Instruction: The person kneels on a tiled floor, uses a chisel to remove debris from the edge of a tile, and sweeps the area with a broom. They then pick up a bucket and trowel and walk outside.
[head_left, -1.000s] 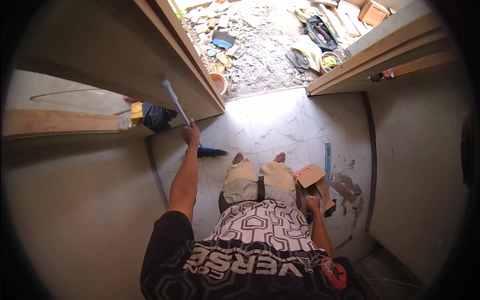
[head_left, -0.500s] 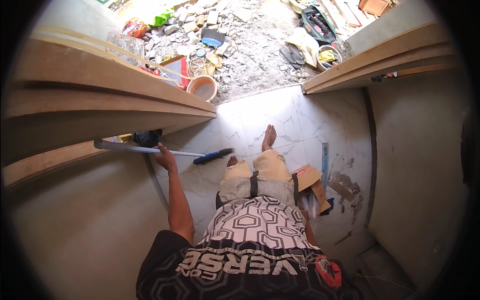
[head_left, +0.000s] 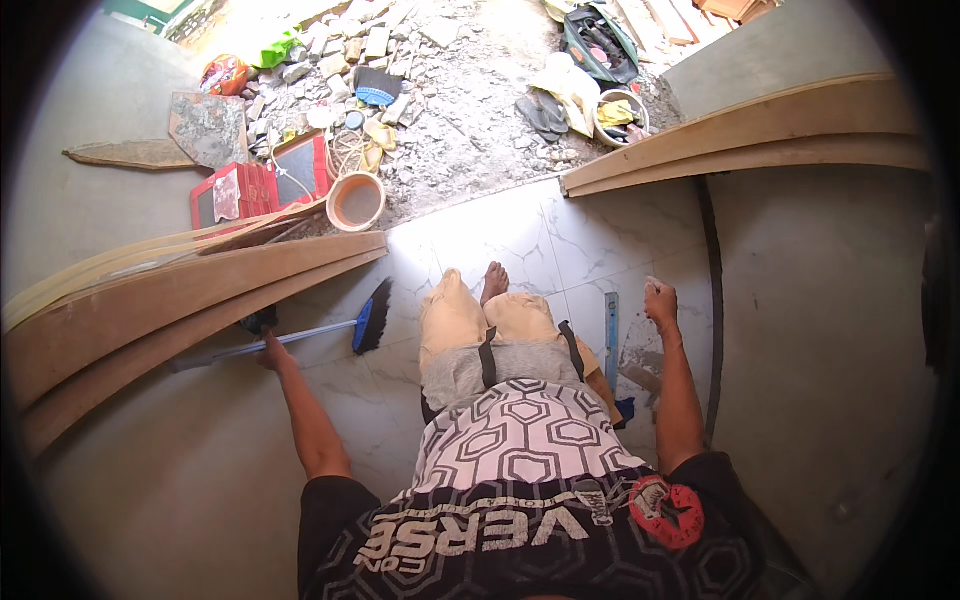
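Off to the left, my left hand point(head_left: 274, 353) is closed round the pale handle of a broom point(head_left: 310, 335). The blue broom head point(head_left: 371, 318) with its dark bristles is held just over or on the white tiles, left of my legs; whether it touches them I cannot tell. Out on the right, above the tiles, my right hand point(head_left: 660, 304) has its fingers curled in. Anything inside those fingers is hidden. Near that hand a blue spirit level point(head_left: 611, 335) lies on the floor.
Wooden door frames point(head_left: 740, 140) flank the doorway. Outside lie rubble point(head_left: 440, 100), an orange-rimmed bucket point(head_left: 356, 201), red-edged panels point(head_left: 255, 190), a bucket with yellow cloth point(head_left: 621, 115) and an open bag point(head_left: 598, 45). Beside the level, the tiles carry grey smears point(head_left: 645, 350). Cardboard point(head_left: 602, 390) shows behind my leg.
My right hand has come up into view on the right. My left hand has moved left and down with the broom, whose head has turned more upright. My view has shifted, and my legs have moved.
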